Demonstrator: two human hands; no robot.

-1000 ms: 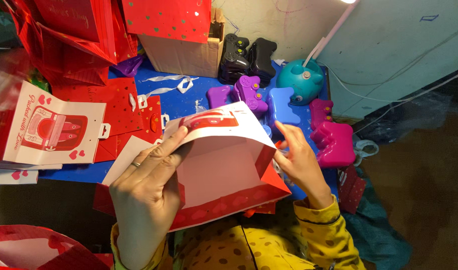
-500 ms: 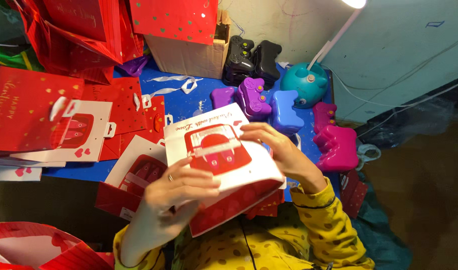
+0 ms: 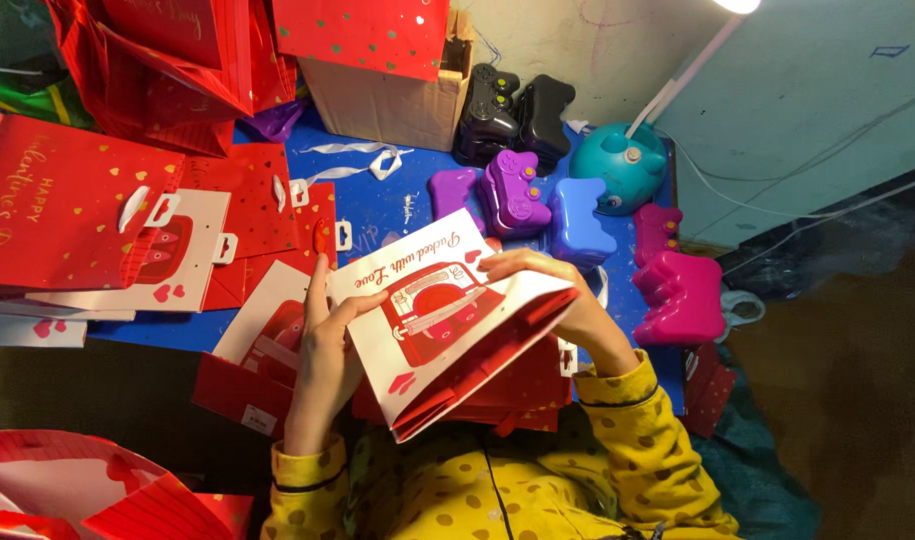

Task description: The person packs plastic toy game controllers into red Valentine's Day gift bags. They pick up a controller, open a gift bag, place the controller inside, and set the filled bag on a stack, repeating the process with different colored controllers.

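I hold a flat white paper gift bag (image 3: 447, 320) with a red picture and red side folds above the near edge of the blue table (image 3: 397, 200). My left hand (image 3: 322, 345) grips its left edge, fingers pointing up. My right hand (image 3: 552, 290) holds the bag's top right edge, fingers curled over it. More folded red and white bags (image 3: 262, 350) lie beneath it on the table.
Stacks of red gift bags (image 3: 67, 220) lie at the left. A cardboard box (image 3: 387, 100) stands at the back. Purple (image 3: 512, 190), blue (image 3: 582, 220), pink (image 3: 677, 290) and black (image 3: 512, 115) controller-shaped cases and a teal lamp base (image 3: 617, 165) sit at the right. Another red bag (image 3: 77, 490) lies bottom left.
The bag was open with its red inside showing; I have pressed it flat and turned its printed white face up. My hands have shifted to its edges.
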